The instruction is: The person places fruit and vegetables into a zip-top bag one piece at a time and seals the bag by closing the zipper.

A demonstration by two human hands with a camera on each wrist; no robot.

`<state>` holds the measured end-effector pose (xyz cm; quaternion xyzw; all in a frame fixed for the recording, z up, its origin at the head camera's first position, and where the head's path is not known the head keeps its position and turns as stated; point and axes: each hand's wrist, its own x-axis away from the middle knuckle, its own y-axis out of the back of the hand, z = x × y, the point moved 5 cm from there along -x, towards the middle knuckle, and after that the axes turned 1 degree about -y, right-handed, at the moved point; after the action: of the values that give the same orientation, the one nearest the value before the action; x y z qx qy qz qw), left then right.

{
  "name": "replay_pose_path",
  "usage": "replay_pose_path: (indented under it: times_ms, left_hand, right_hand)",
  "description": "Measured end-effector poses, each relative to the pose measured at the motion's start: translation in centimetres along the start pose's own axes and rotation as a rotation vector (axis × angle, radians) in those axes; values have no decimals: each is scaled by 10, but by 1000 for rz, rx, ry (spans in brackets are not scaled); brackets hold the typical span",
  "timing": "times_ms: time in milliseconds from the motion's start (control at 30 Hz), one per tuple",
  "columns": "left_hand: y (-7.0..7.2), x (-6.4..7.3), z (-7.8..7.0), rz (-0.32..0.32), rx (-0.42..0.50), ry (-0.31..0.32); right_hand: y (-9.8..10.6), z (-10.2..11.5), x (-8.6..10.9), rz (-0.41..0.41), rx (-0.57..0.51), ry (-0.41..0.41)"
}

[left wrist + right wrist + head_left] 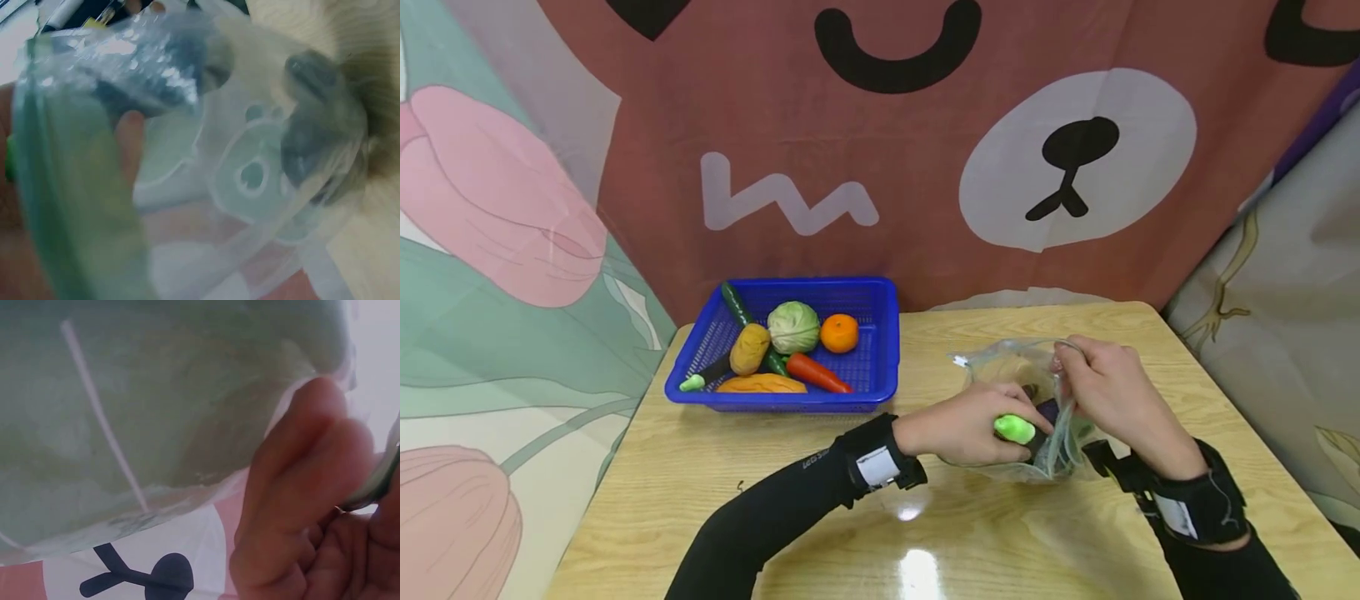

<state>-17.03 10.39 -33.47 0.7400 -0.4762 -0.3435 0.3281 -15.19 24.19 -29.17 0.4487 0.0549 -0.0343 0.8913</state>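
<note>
A clear zip bag (1000, 362) with a pale green edge stands at the right of the table. My left hand (973, 425) reaches into its mouth and grips a dark eggplant with a bright green stem end (1015, 428). My right hand (1108, 387) pinches the bag's rim at the upper right, and in the right wrist view its curled fingers (306, 469) lie against the plastic. Through the bag in the left wrist view, a blurred dark object (312, 144) shows near the bottom; its kind is unclear.
Left of the bag, a blue basket (886, 333) holds a cabbage (793, 327), an orange (839, 333), a carrot (818, 373), a potato-like vegetable (749, 348), a cucumber (735, 303), another eggplant (707, 374) and a long yellow-orange item (762, 383). Printed cloth (775, 108) hangs behind the wooden table (835, 533).
</note>
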Motion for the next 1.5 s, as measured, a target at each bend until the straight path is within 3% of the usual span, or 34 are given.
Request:
replay_pose_path:
  times_ms: [167,400,533,733,867,967,1067,1233,1333,1433,1500]
  left_hand:
    - [-12,-7,-2,59,-68,60]
    - [-26,-19,-5,161,-295,-51]
    - [-30,-22,-3,234,-263,-57]
    - [-29,-12,-3,469,-145,4]
    - [-27,-8,-1,535,-139,6]
    - [-31,-6,3,577,-169,49]
    - [-38,-6,6,565,-198,76]
    - [-34,-5,0,446,-270,40]
    - [-15,1,-10,400,-248,-9]
    - [13,14,-17,391,-120,-52]
    - [36,23,-18,351,-16,-65]
  right_hand:
    - [-1,0,-1,-1,-1,13]
    - [-1,1,0,-6,12,26]
    - [-2,1,0,13,5,25]
    - [-3,0,-2,27,-44,16]
    - [-3,-1,-3,43,-68,1]
    - [-3,-1,-3,54,-81,-12]
    - [-4,-2,-3,58,-99,-18]
    - [-6,-4,-2,48,-96,-11]
    - [-6,-3,-2,47,-55,0]
    - [-5,-1,-2,49,13,25]
    - [-6,1,-2,58,46,48]
